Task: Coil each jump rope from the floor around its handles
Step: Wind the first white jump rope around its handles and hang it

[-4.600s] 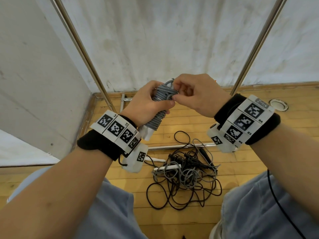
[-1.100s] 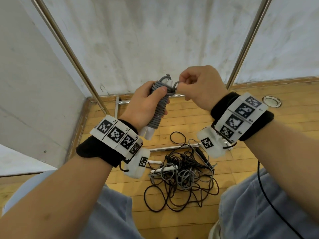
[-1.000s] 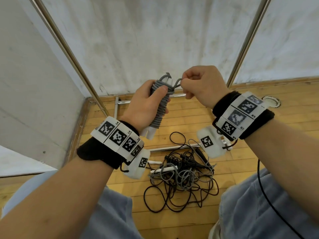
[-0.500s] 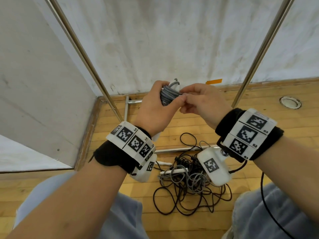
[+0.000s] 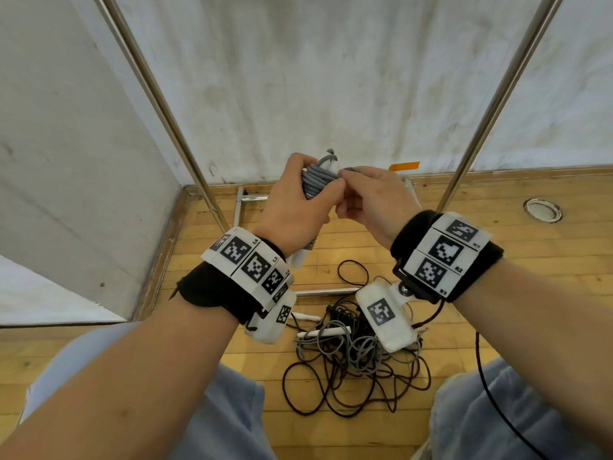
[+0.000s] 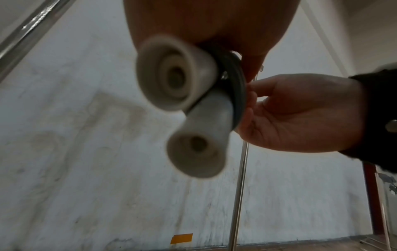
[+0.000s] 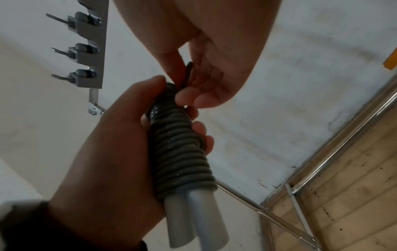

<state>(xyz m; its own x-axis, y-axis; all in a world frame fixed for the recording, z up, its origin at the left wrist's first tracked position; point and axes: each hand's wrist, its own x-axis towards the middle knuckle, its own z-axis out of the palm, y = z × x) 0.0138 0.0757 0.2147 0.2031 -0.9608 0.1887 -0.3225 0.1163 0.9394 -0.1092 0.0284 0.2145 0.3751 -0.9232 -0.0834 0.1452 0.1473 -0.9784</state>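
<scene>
Left hand: the left hand [image 5: 298, 207] is wrapped around the grey jump rope [image 7: 180, 147], held up in front of the white wall [image 5: 331, 78], thumb and fingers curled over the coils.
Grey jump rope: its cord is wound in tight turns around the two white handles [image 7: 197, 220], which lie side by side; their round ends [image 6: 174, 78] stick out below the left fist.
Right hand: the right hand [image 5: 374, 200] touches the top of the bundle, thumb and forefinger pinching a short stub of grey cord right against the uppermost turns. How the end is tucked cannot be told, since the fingertips cover it.
Pile on the floor: a tangle of black and grey ropes [image 5: 355, 366] lies on the wooden floor [image 5: 530, 260] between the person's knees, well below the hands. A white handle [image 5: 323, 333] shows at the left edge of the tangle.
Surroundings: two slanted metal poles [image 5: 159, 104] rise from the floor along the wall, and an orange strip of tape [image 5: 404, 166] sits low on the wall near the hands.
Wrists: both carry black bands with printed square markers.
</scene>
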